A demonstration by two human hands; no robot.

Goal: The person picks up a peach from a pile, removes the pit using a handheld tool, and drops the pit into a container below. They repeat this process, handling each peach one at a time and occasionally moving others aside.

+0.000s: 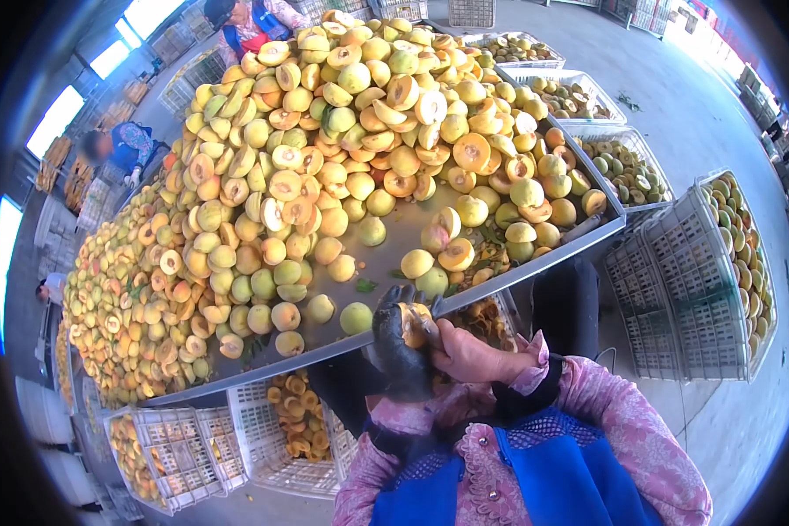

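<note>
My left hand [394, 342], in a dark glove, is closed around a cut yellow peach [415, 326] with its flesh facing up. My right hand [475, 352], bare, is a fist pressed close against that peach; a small dark end shows at its thumb side, but what it grips is mostly hidden. Both hands are at the near edge of a metal table [342, 329]. Just beyond them lie loose peaches [416, 263], some whole and some halved, with a big heap of halves [324, 149] behind.
Below the hands stands a crate of cut peaches [482, 324]. More plastic crates [280, 430] are under the table's front edge. At the right are stacked crates of fruit [675, 289] and another crate [627, 167]. Co-workers [127, 145] are at the far left side.
</note>
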